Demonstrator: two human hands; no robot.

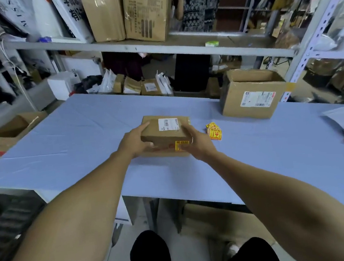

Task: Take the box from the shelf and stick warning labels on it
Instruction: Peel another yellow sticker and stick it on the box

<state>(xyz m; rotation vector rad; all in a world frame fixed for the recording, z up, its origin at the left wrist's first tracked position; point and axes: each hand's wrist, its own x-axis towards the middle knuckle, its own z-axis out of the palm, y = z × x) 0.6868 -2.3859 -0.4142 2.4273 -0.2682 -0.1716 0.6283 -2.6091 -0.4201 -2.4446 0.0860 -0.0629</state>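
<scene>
Box (165, 134) sat near the middle of the blue table (83, 139), tipped slightly toward the person, probably so its near face with a yellow warning label (181, 145) could be reached. Both arms stretched forward. The left hand (135, 141) curled around the left end, fingers under; the right hand (195, 141) clasped the right corner beside the label. A loose label stack (214, 132) lay just right, handy for more.

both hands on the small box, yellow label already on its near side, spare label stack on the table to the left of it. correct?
Not quite. The head view shows the spare label stack to the right of the small box, not the left. The left hand and right hand do hold it, and a yellow label sits on its near side.
</scene>
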